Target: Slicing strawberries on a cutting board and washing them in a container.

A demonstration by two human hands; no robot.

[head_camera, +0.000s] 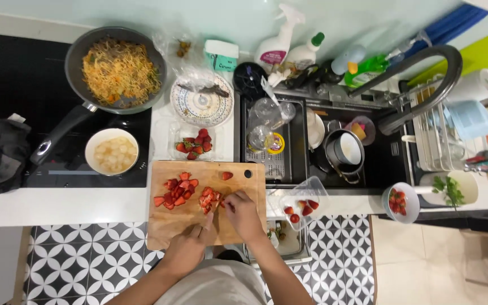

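Observation:
A wooden cutting board [170, 226] lies on the white counter, with a pile of cut strawberry pieces [176, 191] and a strawberry being cut [209, 199] on it. My left hand [190, 244] rests on the board with a finger stretched toward that strawberry. My right hand [242, 213] is closed around a knife handle, the blade barely visible at the fruit. One loose strawberry half [227, 175] lies near the board's top edge.
Whole strawberries sit in a clear tub [196, 144] behind the board and in another tub [303, 206] on the right. A pan of noodles [117, 70], a white bowl [111, 151], a patterned plate [201, 101], a sink [323, 147] with dishes and a small bowl of strawberries [399, 202] surround it.

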